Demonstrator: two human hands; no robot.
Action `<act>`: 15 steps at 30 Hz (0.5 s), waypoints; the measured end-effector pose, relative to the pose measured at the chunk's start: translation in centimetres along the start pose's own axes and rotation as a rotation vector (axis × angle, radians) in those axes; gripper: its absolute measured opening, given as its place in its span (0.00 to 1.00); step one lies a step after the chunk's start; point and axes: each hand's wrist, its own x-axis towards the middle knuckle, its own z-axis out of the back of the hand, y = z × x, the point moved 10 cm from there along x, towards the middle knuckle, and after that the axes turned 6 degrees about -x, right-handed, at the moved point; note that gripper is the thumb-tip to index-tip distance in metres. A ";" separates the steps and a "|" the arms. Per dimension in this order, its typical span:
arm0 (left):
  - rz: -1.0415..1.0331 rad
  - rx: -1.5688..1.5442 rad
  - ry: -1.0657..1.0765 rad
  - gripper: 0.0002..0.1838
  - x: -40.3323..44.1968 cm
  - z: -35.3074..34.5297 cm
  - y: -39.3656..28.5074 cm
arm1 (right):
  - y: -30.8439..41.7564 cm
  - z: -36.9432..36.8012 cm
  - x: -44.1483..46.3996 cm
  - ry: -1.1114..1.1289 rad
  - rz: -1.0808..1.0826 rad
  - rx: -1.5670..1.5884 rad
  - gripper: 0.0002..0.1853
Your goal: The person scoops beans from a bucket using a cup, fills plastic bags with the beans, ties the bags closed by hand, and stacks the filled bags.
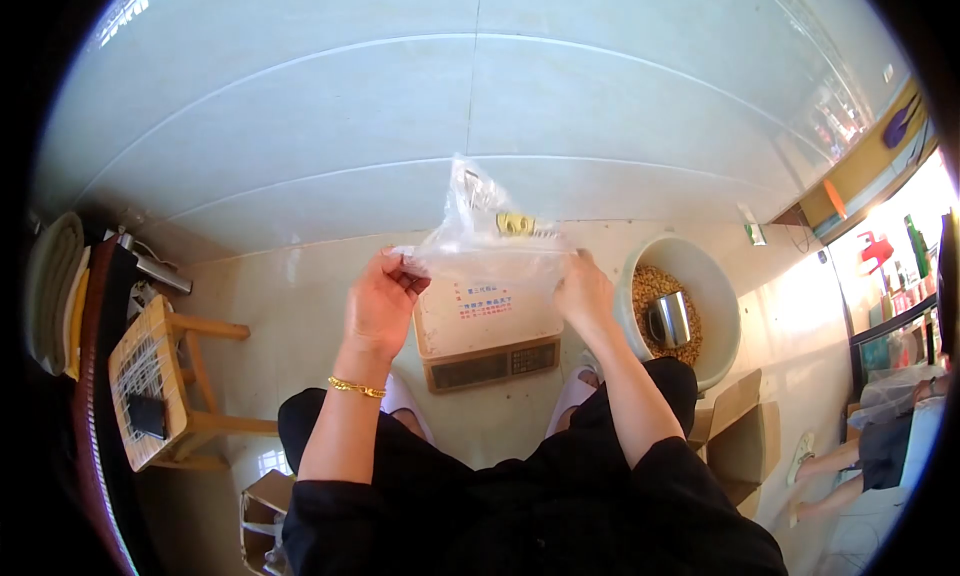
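A clear plastic bag (490, 231) with a yellow printed patch is stretched between my two hands, above a digital scale (490, 326). My left hand (385, 301) pinches the bag's left corner, and a gold bracelet circles that wrist. At the bag's right corner, my right hand (583, 291) has its fingers closed on the plastic, its fingertips partly hidden. Red and blue print shows on the scale's flat top, with a keypad and dark display on its near side.
Right of the scale, a white bucket (718, 326) holds brown pieces and a metal scoop (670, 321). Cardboard boxes (745, 436) stand nearer on the right. A wooden stool (165, 376) is at left, with a dark phone-like object on it. Another person's legs (835, 476) show far right.
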 end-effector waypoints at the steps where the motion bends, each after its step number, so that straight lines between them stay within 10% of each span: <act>1: 0.032 -0.064 0.011 0.07 0.0 0.0 0.2 | -0.2 0.0 0.1 0.001 0.000 0.000 0.19; 5: -0.073 0.400 0.038 0.07 -0.5 -1.4 -0.6 | -1.3 -3.7 0.5 0.299 -0.061 0.295 0.15; 7: -0.055 1.471 0.002 0.06 -1.7 -3.7 -0.9 | -1.3 -3.9 0.4 0.329 -0.096 0.392 0.15; 15: -0.847 1.363 -0.128 0.09 -2.6 -3.7 -3.3 | 3.1 3.9 -2.2 -0.324 0.194 0.304 0.22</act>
